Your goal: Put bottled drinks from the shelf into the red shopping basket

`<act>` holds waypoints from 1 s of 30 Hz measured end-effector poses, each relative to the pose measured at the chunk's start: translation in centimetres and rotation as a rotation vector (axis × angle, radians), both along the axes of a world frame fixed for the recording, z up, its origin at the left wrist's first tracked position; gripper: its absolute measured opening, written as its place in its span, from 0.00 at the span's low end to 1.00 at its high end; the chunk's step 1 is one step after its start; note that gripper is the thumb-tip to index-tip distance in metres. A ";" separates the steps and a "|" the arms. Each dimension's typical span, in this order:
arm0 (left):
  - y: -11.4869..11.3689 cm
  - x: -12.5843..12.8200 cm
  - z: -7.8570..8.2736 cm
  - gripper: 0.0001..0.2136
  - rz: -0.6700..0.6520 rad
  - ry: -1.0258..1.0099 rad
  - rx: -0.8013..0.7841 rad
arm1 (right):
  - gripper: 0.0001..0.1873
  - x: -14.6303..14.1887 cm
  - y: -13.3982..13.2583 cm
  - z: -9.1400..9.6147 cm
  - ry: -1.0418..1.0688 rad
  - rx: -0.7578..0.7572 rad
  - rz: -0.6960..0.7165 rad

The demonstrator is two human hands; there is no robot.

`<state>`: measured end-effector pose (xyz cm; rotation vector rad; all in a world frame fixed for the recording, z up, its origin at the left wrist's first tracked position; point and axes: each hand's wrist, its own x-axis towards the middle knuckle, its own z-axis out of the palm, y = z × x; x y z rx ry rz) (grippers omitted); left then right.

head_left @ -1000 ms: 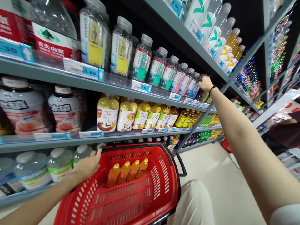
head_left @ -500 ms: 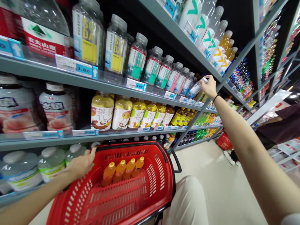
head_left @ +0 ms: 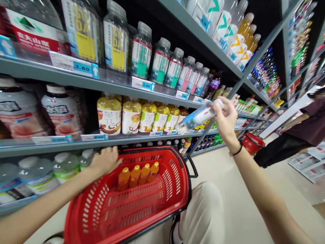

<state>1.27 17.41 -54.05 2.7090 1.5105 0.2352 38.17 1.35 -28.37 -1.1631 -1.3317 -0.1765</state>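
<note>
My right hand [head_left: 225,117] is closed around the capped end of a clear soda water bottle [head_left: 199,115] with a blue and white label. The bottle tilts, its base pointing left, in front of the shelves. My left hand [head_left: 106,161] grips the rim of a red shopping basket [head_left: 101,220] at its far left edge; the fingertips are partly hidden. Inside the basket several orange drink bottles [head_left: 135,174] with yellow caps stand in a row along the shelf-side wall.
Soda bottles [head_left: 142,51] line the upper shelf, and tea bottles [head_left: 109,113] the one below. Large bottles [head_left: 38,171] fill the lowest shelf. My knee [head_left: 207,210] is beside the basket. Further right stand another person [head_left: 297,128] and a second red basket [head_left: 251,142].
My right hand has drawn the soda water bottle off the upper shelf, down and towards me. My left hand and the basket appear slightly further right. The other person shows more fully.
</note>
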 end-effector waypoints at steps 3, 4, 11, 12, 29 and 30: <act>-2.4 2.4 4.3 0.28 -0.243 -0.416 -0.319 | 0.19 -5.4 -1.6 -7.5 0.136 -0.102 0.168; -3.5 3.1 5.4 0.29 -0.285 -0.530 -0.470 | 0.19 -7.1 -1.9 -9.6 0.189 -0.161 0.227; -9.1 5.4 7.0 0.31 -0.374 -0.735 -0.656 | 0.22 -12.3 -0.1 -17.3 0.439 -0.377 0.586; -9.2 5.4 6.7 0.30 -0.342 -0.759 -0.627 | 0.22 -12.2 0.5 -18.0 0.519 -0.387 0.626; -11.1 6.6 6.6 0.28 -0.397 -1.039 -0.560 | 0.43 -15.5 -1.4 -27.5 1.369 -1.272 1.177; -11.3 6.5 6.8 0.29 -0.444 -1.031 -0.590 | 0.45 -15.1 -1.5 -27.9 1.352 -1.297 1.258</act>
